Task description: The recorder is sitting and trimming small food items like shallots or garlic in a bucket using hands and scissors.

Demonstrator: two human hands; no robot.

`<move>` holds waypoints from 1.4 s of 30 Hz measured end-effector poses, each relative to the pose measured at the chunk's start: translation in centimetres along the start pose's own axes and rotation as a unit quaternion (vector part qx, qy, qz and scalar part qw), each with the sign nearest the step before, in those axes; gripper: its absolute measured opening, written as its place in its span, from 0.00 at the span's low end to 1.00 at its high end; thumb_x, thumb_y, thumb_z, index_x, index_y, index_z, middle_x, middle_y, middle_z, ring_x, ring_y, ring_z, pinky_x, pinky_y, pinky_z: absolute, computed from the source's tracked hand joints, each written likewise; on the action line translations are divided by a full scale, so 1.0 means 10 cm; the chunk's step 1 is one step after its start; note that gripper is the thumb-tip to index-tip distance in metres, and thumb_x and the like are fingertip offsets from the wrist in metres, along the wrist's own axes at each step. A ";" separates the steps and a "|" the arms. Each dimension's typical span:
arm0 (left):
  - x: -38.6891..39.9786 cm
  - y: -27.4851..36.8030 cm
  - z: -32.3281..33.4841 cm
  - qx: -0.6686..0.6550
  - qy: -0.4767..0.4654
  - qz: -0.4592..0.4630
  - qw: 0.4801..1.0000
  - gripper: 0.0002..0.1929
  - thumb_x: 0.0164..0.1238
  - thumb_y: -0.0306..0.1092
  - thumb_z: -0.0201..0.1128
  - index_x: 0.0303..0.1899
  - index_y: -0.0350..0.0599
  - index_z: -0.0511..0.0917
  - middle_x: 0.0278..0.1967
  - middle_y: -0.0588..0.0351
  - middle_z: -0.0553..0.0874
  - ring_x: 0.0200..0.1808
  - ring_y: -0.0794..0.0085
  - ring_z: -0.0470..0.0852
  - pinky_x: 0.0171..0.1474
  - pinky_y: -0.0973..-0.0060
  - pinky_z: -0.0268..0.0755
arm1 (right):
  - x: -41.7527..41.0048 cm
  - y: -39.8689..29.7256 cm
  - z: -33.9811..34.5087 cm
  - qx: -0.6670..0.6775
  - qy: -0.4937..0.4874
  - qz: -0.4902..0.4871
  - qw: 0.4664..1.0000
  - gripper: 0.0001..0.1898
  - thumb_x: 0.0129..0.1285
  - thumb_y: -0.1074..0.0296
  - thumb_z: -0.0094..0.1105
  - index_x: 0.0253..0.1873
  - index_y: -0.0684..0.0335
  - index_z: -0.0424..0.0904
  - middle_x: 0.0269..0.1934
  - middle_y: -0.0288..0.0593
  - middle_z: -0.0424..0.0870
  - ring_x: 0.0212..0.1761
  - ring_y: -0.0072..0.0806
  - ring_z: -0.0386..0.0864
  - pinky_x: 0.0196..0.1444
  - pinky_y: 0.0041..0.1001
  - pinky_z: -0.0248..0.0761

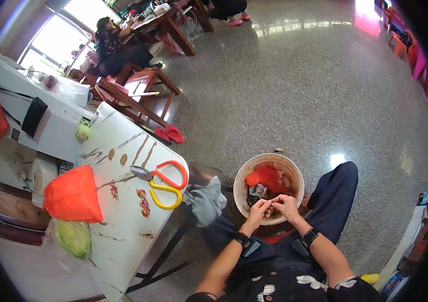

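Note:
My left hand and my right hand meet at the fingertips over a white plastic bucket. Between the fingertips they pinch something small and pale, too small to name. Inside the bucket lie a red plastic bag and other scraps. On the marble-patterned table to the left are scissors with one orange and one yellow handle, several unpeeled shallots, and a little cluster of small reddish pieces.
A red bag and a green vegetable in clear plastic sit on the table's left side. A grey cloth hangs at its edge. Red slippers lie beside a wooden chair. A person sits at a far table.

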State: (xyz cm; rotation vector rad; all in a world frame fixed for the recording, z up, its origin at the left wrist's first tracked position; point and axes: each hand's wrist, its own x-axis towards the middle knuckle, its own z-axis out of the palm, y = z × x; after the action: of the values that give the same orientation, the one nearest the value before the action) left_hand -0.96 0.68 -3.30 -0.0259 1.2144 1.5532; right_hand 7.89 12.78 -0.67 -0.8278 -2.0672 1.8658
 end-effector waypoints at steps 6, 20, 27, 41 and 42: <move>-0.02 -0.11 -0.11 -0.063 0.025 0.029 0.997 0.06 0.65 0.35 0.59 0.35 0.46 0.72 0.28 0.63 0.78 0.28 0.82 0.74 0.31 0.84 0.66 | 0.01 0.02 0.05 -0.038 -0.057 0.035 0.997 0.08 0.56 0.70 0.58 0.37 0.68 0.81 0.27 0.39 0.80 0.26 0.20 0.76 0.31 0.21 0.70; 0.05 -0.14 -0.11 -0.092 0.029 0.065 0.993 0.05 0.66 0.29 0.56 0.39 0.41 0.71 0.38 0.54 0.79 0.40 0.71 0.79 0.46 0.73 0.74 | 0.03 0.02 0.05 -0.063 -0.012 -0.017 0.998 0.09 0.54 0.69 0.58 0.38 0.64 0.82 0.30 0.45 0.76 0.33 0.32 0.77 0.37 0.26 0.69; 0.03 -0.14 -0.06 -0.123 0.053 0.038 0.990 0.04 0.65 0.29 0.56 0.39 0.42 0.72 0.37 0.55 0.79 0.39 0.71 0.79 0.45 0.74 0.73 | 0.04 0.04 0.03 -0.096 -0.027 -0.041 0.994 0.09 0.55 0.68 0.57 0.38 0.65 0.82 0.30 0.45 0.77 0.34 0.33 0.77 0.38 0.27 0.69; -0.04 -0.01 -0.04 -0.012 0.034 0.091 0.995 0.06 0.62 0.27 0.59 0.39 0.39 0.74 0.34 0.58 0.81 0.32 0.79 0.79 0.39 0.82 0.73 | 0.02 -0.23 -0.03 0.064 -0.029 0.118 0.991 0.09 0.55 0.66 0.60 0.33 0.67 0.81 0.26 0.36 0.81 0.28 0.17 0.75 0.31 0.19 0.68; -0.04 0.00 -0.05 0.001 0.031 0.094 0.995 0.06 0.62 0.27 0.60 0.39 0.39 0.75 0.33 0.58 0.81 0.32 0.79 0.79 0.39 0.83 0.72 | 0.02 -0.21 0.00 0.059 -0.026 0.094 0.993 0.09 0.55 0.66 0.59 0.33 0.67 0.80 0.25 0.35 0.81 0.26 0.17 0.75 0.30 0.19 0.68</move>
State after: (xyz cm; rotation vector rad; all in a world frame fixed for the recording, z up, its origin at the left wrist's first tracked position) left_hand -1.07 0.02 -3.29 0.0434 1.2960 1.7260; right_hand 7.23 12.88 1.30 -0.9822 -1.9449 2.1063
